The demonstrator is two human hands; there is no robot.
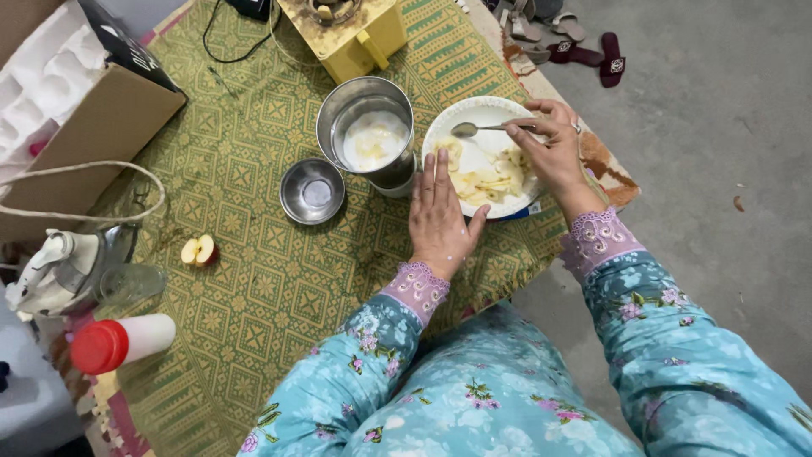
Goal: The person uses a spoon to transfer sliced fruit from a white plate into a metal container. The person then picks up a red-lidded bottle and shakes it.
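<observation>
Nearest, the left hand (440, 216) lies flat, fingers (430, 173) spread open and holding nothing, touching the rim of the round white plate of pale sliced fruit (474, 114). Beyond them stands the tall steel jug of white liquid (367, 127). The right hand (554, 148) pinches a metal spoon (474, 129), fingers closed, above the plate.

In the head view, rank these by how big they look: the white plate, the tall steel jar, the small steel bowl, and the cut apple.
Largest to smallest, as they appear:
1. white plate, partly covered by both hands
2. tall steel jar, though it stands taller and so nearer the camera, making this ranking unsure
3. small steel bowl
4. cut apple
</observation>
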